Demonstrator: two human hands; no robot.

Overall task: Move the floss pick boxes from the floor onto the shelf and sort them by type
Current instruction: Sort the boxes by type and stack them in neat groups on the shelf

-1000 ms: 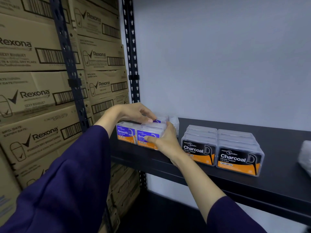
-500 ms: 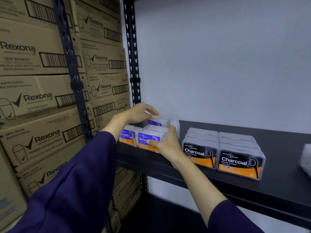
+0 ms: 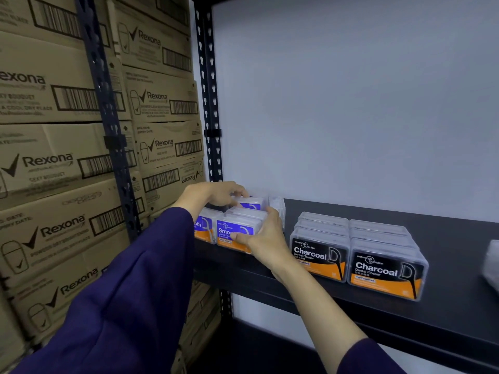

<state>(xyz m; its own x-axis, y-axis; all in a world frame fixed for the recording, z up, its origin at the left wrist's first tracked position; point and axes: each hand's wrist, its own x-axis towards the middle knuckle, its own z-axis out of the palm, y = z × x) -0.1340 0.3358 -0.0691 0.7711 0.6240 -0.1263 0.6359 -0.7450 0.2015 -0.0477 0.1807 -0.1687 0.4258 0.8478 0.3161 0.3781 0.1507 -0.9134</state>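
Both hands on Smooth boxes (image 3: 235, 230) at frame centre, shelf (image 3: 337, 300): left hand (image 3: 216, 194) fingers curled over rear box, right hand (image 3: 266, 240) pinching front box; Charcoal boxes (image 3: 359, 255) apart, lower right.

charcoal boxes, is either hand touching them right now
No, both the left hand and the right hand are on the purple Smooth boxes, left of the Charcoal boxes.

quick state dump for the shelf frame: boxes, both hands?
Smooth boxes: on shelf, upright, at its left end.
Charcoal boxes: on shelf, two neat rows, untouched.
Left hand: resting on the rear Smooth boxes.
Right hand: gripping the front Smooth box.
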